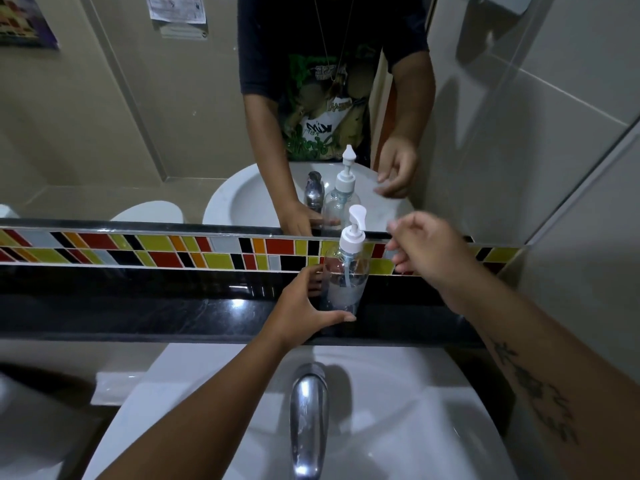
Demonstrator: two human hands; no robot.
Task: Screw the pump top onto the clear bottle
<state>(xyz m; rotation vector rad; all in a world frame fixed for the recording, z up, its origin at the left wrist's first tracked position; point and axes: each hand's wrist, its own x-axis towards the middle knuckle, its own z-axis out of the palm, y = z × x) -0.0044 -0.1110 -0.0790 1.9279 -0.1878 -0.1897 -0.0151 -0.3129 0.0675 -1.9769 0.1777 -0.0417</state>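
On the black ledge [214,306], left hand [304,306] grips upright clear bottle [343,285]; right hand [426,247] released.

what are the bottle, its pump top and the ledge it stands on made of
Clear bottle: probably transparent plastic; the dip tube and liquid show through the wall.
Pump top: opaque white plastic by its look, smooth with a dull sheen.
Ledge: polished black stone, maybe granite or an imitation; it mirrors light spots and shows faint veining.

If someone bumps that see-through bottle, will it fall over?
Probably easily: the clear bottle is tall and narrow, on a thin black ledge. It looks only part full, so likely light. The left hand steadies it; the right hand is off it.
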